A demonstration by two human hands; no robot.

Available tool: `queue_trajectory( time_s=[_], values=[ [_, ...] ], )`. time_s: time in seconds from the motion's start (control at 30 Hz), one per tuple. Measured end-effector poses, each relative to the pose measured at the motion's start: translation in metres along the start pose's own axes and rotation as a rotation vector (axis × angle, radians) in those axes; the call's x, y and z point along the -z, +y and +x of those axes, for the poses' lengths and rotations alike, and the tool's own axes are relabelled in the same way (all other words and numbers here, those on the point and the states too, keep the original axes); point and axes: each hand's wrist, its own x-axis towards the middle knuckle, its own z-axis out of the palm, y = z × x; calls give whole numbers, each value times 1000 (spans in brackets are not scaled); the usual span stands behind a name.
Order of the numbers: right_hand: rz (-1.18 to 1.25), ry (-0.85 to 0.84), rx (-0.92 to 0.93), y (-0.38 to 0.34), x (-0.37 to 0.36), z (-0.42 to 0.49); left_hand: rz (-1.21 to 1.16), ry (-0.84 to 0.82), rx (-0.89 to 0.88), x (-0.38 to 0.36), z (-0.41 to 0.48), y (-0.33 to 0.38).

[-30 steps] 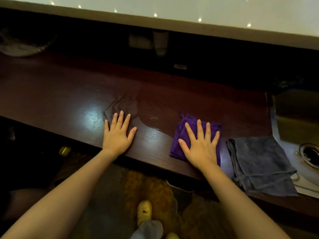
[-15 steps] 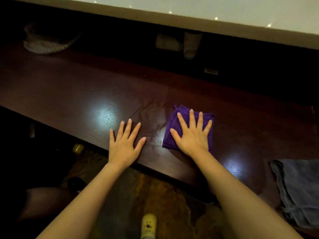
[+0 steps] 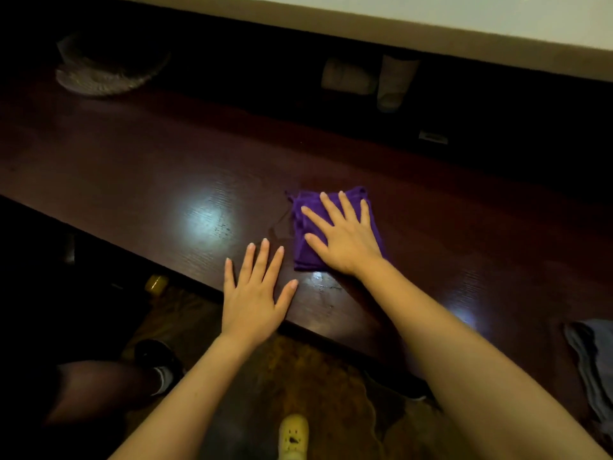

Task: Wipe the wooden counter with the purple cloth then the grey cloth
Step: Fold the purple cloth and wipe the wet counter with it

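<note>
The folded purple cloth (image 3: 302,250) lies on the dark wooden counter (image 3: 132,174) near its front edge. My right hand (image 3: 345,237) presses flat on the cloth, fingers spread. My left hand (image 3: 253,293) rests flat on the bare wood just left of the cloth, fingers apart, holding nothing. A thin wet streak (image 3: 277,224) shows on the wood at the cloth's left edge. The grey cloth (image 3: 593,360) lies crumpled at the counter's far right, partly cut off by the frame.
A pale woven basket (image 3: 106,74) sits at the back left of the counter. A light cup (image 3: 394,84) and a pale box (image 3: 348,76) stand in the dark recess behind. Below the front edge are the floor and a yellow shoe (image 3: 293,436).
My right hand has slid the purple cloth leftward along the counter, closing on my left hand. The view followed, so the grey cloth moved to the right edge and the sink left the frame.
</note>
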Motion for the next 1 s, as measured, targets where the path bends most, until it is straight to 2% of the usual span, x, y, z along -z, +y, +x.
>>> queue_trajectory(
  time_s=[0.23, 0.43, 0.53, 0.7, 1.0],
  values=[
    [-14, 61, -51, 20, -6, -106, 20, -13, -9, -1, -2, 2],
    [41, 8, -239, 23, 1, -36, -1, -13, 12, -3, -14, 14],
    [8, -1, -144, 10, -1, -33, -5, -28, 3, -2, -13, 10],
    [-8, 46, -9, 9, -4, -100, 11, -39, -8, -3, -12, 9],
    [-24, 34, -141, 70, 1, -182, 20, -47, -6, -3, -20, 27]
  ],
)
